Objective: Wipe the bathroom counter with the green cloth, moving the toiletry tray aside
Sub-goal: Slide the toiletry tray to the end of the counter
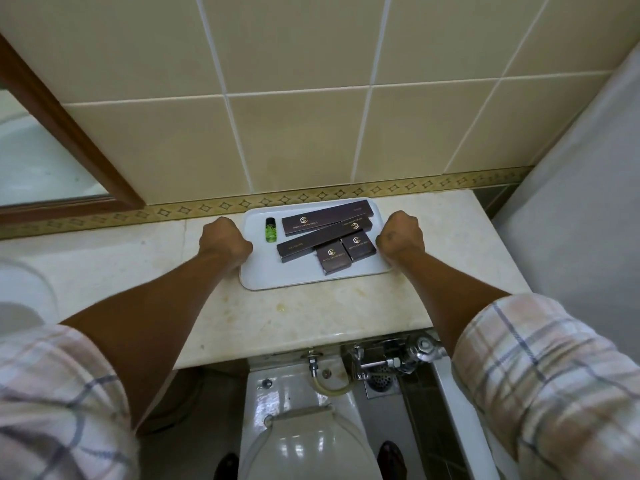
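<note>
A white rectangular toiletry tray (294, 277) rests on the beige marble counter (311, 317), close to the tiled back wall. It carries several dark brown boxes (325, 220) and a small green bottle (270, 230). My left hand (223, 237) is closed on the tray's left edge. My right hand (401, 235) is closed on its right edge. No green cloth is in view.
A wood-framed mirror (69, 133) hangs at the left. A white sink basin (24, 289) sits at the counter's left end. Below the counter's front edge are a toilet (304, 427) and chrome valves (391, 362). A pale wall (588, 168) closes the right side.
</note>
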A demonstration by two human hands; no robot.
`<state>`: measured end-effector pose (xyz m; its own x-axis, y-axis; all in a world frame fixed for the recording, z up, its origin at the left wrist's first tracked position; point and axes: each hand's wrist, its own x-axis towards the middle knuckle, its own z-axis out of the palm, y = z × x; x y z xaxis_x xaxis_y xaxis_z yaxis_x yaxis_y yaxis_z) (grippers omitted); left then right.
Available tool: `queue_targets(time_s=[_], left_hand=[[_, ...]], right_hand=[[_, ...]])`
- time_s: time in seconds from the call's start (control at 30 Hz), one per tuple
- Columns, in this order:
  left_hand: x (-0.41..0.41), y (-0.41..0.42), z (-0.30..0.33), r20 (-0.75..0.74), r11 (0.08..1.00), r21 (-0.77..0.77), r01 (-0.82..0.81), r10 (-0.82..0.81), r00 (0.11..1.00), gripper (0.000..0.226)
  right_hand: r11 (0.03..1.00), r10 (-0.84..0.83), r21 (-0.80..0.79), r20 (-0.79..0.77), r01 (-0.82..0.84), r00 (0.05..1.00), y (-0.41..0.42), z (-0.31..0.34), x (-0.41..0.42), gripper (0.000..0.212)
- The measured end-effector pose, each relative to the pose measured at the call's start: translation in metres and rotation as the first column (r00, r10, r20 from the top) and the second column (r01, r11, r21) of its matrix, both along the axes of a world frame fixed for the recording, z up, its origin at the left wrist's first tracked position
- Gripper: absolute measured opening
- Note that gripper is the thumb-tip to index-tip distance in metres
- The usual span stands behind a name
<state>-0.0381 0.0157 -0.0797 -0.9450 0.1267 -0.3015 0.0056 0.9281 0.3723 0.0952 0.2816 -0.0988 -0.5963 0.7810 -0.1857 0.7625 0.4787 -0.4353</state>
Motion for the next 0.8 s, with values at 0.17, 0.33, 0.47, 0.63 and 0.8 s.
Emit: queue_targets(time_s=[0.17, 0.33, 0.47, 0.63, 0.8], left_hand=[[-0.001, 0.016, 0.021, -0.014, 0.983, -0.066, 0.174, -0.175, 0.984, 0.011], [0.009, 0.073, 0.043, -0.055, 0.862, -0.216, 0.458, -0.479, 0.876, 0.022], [0.032, 0.139, 0.039, -0.049, 0.810, -0.206, 0.549, -0.569, 0.821, 0.007], [0.059, 0.235, 0.034, -0.104, 0.745, -0.136, 0.653, -0.667, 0.738, 0.019], [0.077, 0.312, 0.023, -0.210, 0.663, -0.200, 0.721, -0.748, 0.630, 0.024]], right_hand=[[0.994, -0.073, -0.086, -0.128, 0.062, 0.989, 0.011, 0.013, 0.042, 0.010], [0.967, -0.219, -0.184, -0.265, 0.174, 0.939, 0.018, 0.025, 0.129, 0.016], [0.890, -0.430, -0.287, -0.268, 0.354, 0.862, 0.024, 0.027, 0.195, 0.017], [0.803, -0.587, -0.340, -0.309, 0.489, 0.749, 0.034, 0.018, 0.241, 0.020], [0.637, -0.757, -0.531, -0.296, 0.559, 0.582, 0.046, 0.004, 0.250, 0.014]])
